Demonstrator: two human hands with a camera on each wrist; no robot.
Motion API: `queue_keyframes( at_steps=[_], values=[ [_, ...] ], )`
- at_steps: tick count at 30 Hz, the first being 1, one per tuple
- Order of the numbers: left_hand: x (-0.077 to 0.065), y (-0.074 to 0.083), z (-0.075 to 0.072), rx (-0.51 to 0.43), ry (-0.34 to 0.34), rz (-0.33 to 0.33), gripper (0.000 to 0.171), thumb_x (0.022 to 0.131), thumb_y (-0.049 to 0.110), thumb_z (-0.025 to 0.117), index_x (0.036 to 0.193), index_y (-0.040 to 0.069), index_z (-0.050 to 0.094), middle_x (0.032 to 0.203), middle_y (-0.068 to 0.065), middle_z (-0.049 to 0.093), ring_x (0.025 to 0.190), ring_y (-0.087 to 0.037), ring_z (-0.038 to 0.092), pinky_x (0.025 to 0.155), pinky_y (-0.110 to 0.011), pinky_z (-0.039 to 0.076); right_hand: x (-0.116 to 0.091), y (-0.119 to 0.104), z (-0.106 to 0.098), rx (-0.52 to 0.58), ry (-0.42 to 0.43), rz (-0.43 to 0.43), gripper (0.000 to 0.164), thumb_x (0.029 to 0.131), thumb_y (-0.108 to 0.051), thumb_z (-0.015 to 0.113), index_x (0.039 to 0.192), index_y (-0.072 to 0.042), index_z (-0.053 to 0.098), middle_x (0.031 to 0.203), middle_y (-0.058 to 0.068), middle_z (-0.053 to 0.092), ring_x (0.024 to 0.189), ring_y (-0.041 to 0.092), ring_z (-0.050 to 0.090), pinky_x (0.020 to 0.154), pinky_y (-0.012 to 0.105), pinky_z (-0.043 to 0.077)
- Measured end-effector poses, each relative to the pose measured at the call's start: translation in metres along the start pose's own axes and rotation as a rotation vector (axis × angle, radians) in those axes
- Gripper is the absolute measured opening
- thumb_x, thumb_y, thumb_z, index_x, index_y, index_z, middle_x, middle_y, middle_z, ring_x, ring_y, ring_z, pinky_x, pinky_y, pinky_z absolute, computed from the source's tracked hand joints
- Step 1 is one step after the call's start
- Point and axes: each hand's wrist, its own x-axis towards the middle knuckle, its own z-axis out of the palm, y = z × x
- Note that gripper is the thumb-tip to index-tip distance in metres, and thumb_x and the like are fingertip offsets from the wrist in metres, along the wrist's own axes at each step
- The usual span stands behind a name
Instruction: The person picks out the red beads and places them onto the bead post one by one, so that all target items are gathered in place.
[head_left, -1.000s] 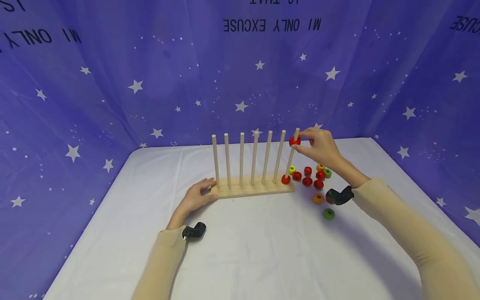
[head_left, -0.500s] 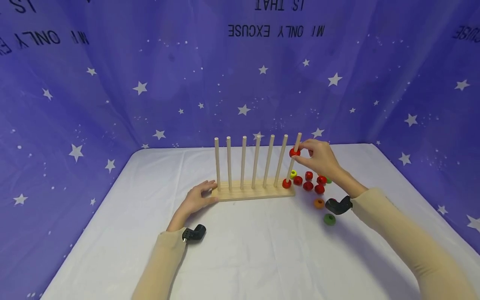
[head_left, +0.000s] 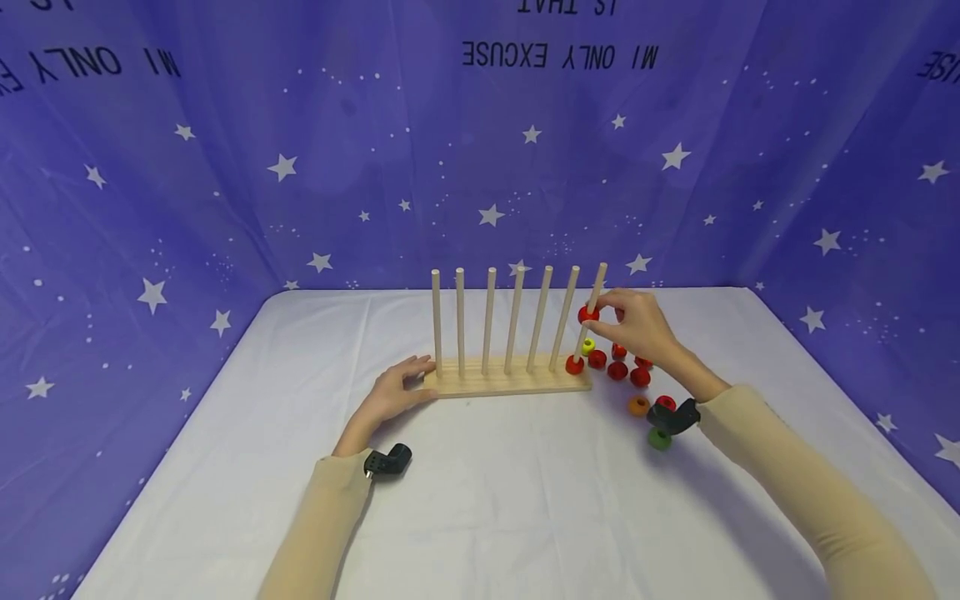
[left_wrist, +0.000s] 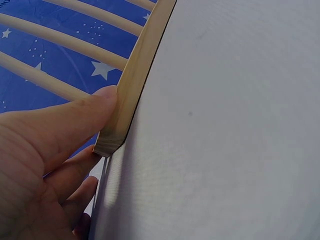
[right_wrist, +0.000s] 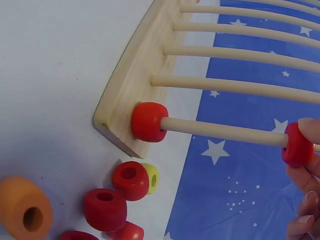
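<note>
A wooden peg rack (head_left: 510,384) with a row of upright pegs stands on the white-covered table. My left hand (head_left: 393,392) holds the rack's left end; in the left wrist view the thumb (left_wrist: 100,106) lies on the base's edge and the fingers are behind its corner. With thumb and fingers, my right hand (head_left: 637,323) pinches a red bead (right_wrist: 298,145) threaded on the rightmost peg, part way down. Another red bead (right_wrist: 149,122) sits at the foot of that same peg. The other pegs carry no beads.
Loose beads lie right of the rack, below my right hand: several red ones (head_left: 617,371), a yellow (head_left: 588,346), an orange (head_left: 638,406) and a green (head_left: 659,439). The right wrist camera partly covers some. A purple star-printed curtain (head_left: 487,167) hangs behind the table.
My right hand has slid the pinched red bead some way down the rightmost peg. The left hand has stayed at the rack's left end.
</note>
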Motion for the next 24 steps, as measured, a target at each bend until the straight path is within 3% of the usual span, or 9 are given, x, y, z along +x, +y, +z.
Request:
queue_keyframes(
  at_steps=[11,24],
  values=[
    [-0.006,-0.003,0.004,0.008,0.006,-0.007,0.053,0.081,0.019,0.071,0.129,0.003,0.055,0.145,-0.015,0.043,0.142,-0.04,0.027,0.116,-0.059,0.018,-0.007,0.003,0.007,0.026,-0.051,0.036,0.019,0.075,-0.021,0.078,0.089,-0.009,0.072,0.075,0.005,0.066,0.054,0.012,0.033,0.048,0.021,0.025],
    [-0.001,0.001,0.0,-0.002,0.006,0.001,0.053,0.081,0.018,0.071,0.128,0.002,0.055,0.145,-0.015,0.044,0.141,-0.04,0.027,0.116,-0.06,0.017,-0.011,0.01,0.017,0.014,-0.115,0.082,0.018,0.074,-0.022,0.078,0.087,-0.011,0.072,0.078,0.006,0.067,0.057,0.012,0.038,0.05,0.022,0.029]
  ],
)
